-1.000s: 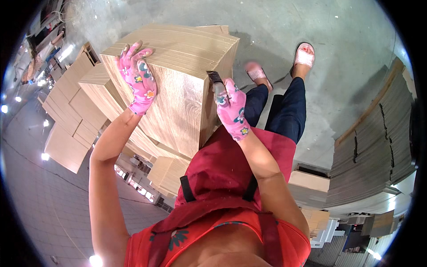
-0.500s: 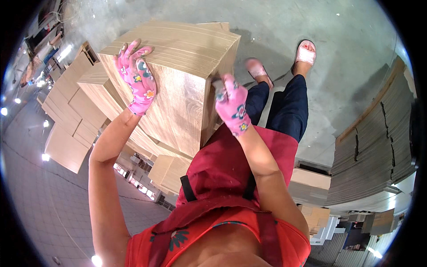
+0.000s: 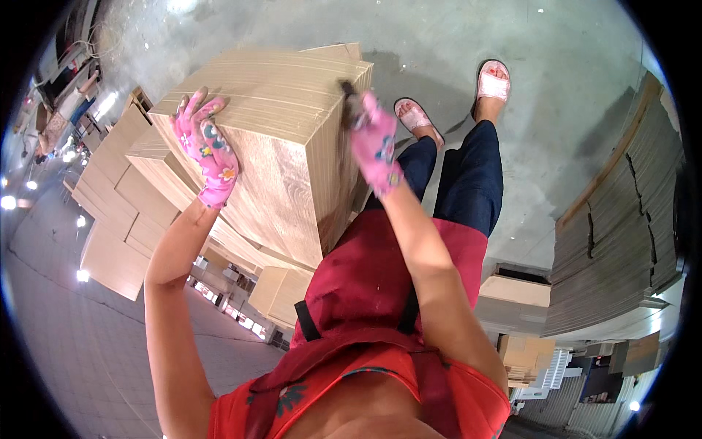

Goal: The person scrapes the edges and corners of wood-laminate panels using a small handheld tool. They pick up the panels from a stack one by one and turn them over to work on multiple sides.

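Note:
A tall stack of wood-grain boards (image 3: 270, 172) stands in front of me, its pale layered edges showing on one face. My left hand (image 3: 205, 146), in a pink flowered glove, rests on the stack near its left side with the fingers spread. At the stack's right corner is my right hand (image 3: 374, 143), in a matching glove with darkened fingertips. Its fingers are closed around a small dark object (image 3: 346, 89), smeared by motion, whose kind I cannot make out. That object is close against the side with the layered edges; whether it touches is unclear.
More stacked boards (image 3: 121, 179) stand to the left, and a smaller pale stack (image 3: 276, 294) lies beyond my apron. My feet in pink slippers (image 3: 494, 86) are on the grey concrete floor (image 3: 563, 44). Tall piles of grey-brown sheets (image 3: 621, 227) line the right side.
My right hand has moved up along the stack's right side, and the dark object now shows past its fingers. The left hand stays on the stack, while the whole view has shifted slightly.

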`<control>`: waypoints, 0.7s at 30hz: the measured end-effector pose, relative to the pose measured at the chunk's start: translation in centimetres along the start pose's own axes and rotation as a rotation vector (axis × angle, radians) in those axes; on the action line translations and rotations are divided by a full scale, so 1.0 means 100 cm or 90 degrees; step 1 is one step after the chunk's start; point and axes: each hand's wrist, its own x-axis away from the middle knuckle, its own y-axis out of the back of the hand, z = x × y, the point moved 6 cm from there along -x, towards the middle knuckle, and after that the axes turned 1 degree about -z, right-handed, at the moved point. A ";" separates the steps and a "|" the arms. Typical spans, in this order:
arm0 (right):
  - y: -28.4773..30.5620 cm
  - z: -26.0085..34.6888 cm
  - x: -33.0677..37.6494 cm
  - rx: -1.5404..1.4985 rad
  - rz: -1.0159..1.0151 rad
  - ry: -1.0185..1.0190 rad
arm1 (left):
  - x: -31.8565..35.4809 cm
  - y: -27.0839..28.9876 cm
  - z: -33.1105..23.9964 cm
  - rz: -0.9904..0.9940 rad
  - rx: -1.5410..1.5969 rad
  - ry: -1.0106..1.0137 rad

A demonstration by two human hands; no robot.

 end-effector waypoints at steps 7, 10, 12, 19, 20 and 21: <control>0.022 -0.002 -0.049 0.033 0.034 0.093 | 0.003 -0.001 0.000 0.006 0.023 0.019; -0.002 -0.007 0.016 -0.141 0.067 -0.079 | -0.001 -0.001 -0.003 0.022 0.031 0.020; -0.004 0.008 0.019 0.203 0.120 0.109 | 0.003 0.005 0.002 0.040 0.003 0.029; 0.040 -0.083 -0.125 0.407 0.086 -0.046 | -0.002 -0.005 0.000 -0.015 0.035 0.029; 0.039 -0.066 -0.118 0.340 0.075 -0.019 | -0.003 -0.002 0.000 -0.017 0.034 0.027; 0.041 -0.052 -0.104 0.278 0.065 0.001 | 0.000 0.001 -0.001 -0.013 0.036 0.030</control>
